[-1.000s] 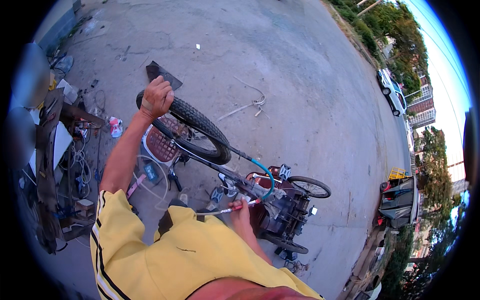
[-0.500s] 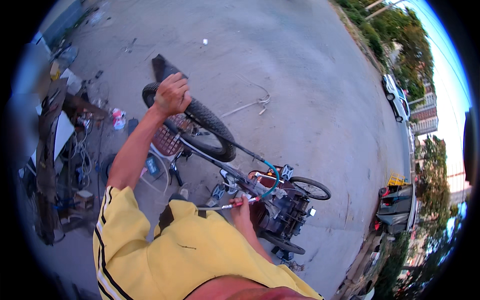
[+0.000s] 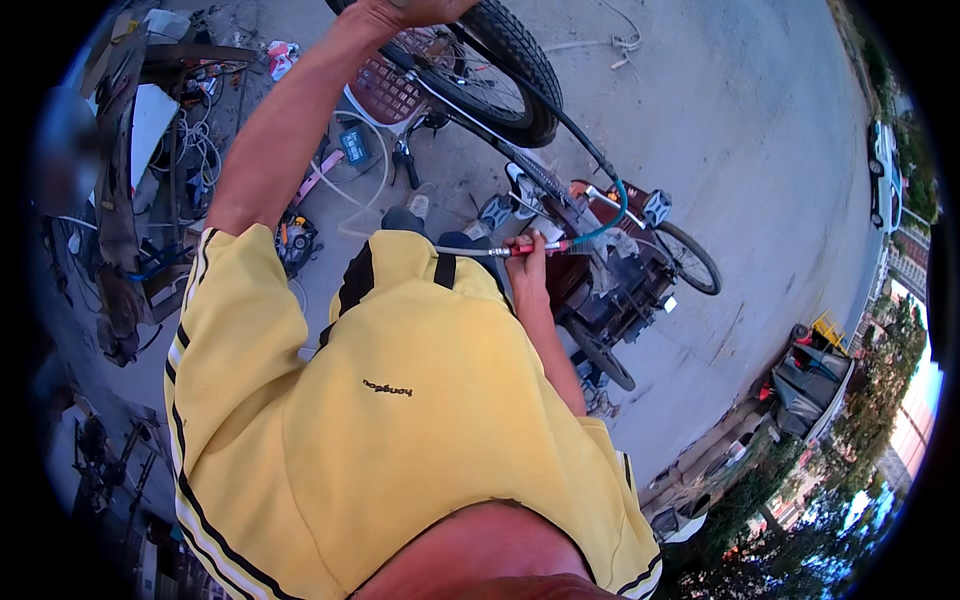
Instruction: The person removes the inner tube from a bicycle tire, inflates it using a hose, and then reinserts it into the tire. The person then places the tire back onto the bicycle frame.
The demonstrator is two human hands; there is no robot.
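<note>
A wheel with a knobbly black tyre (image 3: 515, 60) fills the upper middle, joined by a frame to a dark three-wheeled cycle. My left hand (image 3: 420, 8), cut by the top edge, is closed on this wheel's near side; its fingers are mostly out of view. Low beside my waist, my right hand (image 3: 527, 256) grips a red air-hose handle (image 3: 548, 247). From the handle a teal hose (image 3: 618, 210) curves up and turns black along the tyre. A pale clear hose (image 3: 455, 250) leaves its other end toward my left.
The cycle's rear wheels (image 3: 690, 257) lie to the right, a pedal (image 3: 493, 211) near my legs. Scrap, cables and a white board (image 3: 150, 130) crowd the left. A blue box (image 3: 354, 146) sits below the basket (image 3: 385, 90). A covered vehicle (image 3: 810, 385) stands far right.
The view has tilted down, so the wheel, the cycle and both hands sit higher in the picture. My left hand has slid to the top edge. The right still holds the red handle.
</note>
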